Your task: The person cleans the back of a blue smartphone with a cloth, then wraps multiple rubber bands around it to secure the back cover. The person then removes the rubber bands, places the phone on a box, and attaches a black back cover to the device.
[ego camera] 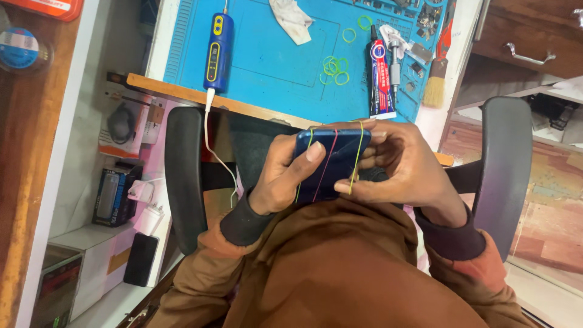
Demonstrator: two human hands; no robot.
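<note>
Right now, the person is holding a dark blue phone [325,164] with both hands, close to the body and just in front of the desk edge. The left hand [282,176] is wrapping around the phone's left side, with the thumb lying across its back. The right hand [404,167] is gripping the right side, and its fingers [358,188] are pinching a yellow-green rubber band [357,155] that is running across the phone. Two more bands are sitting on the phone: a red band [328,161] in the middle and a green band [305,159] near the left side. Both hands are closed on the phone.

The person is wearing a brown jacket [328,273] with dark cuffs and is sitting in a chair with black armrests [182,176].

Farther away, a blue work mat [267,54] is lying on the desk. A small pile of loose green rubber bands [334,68] is sitting on it, well apart from the hands. A blue tool with yellow buttons [217,51] is lying on the mat's left part, and a white cable [215,152] is hanging down from it. A glue tube [380,79] and a brush [435,85] are lying on the right. A crumpled white cloth [293,19] is sitting near the top.
</note>
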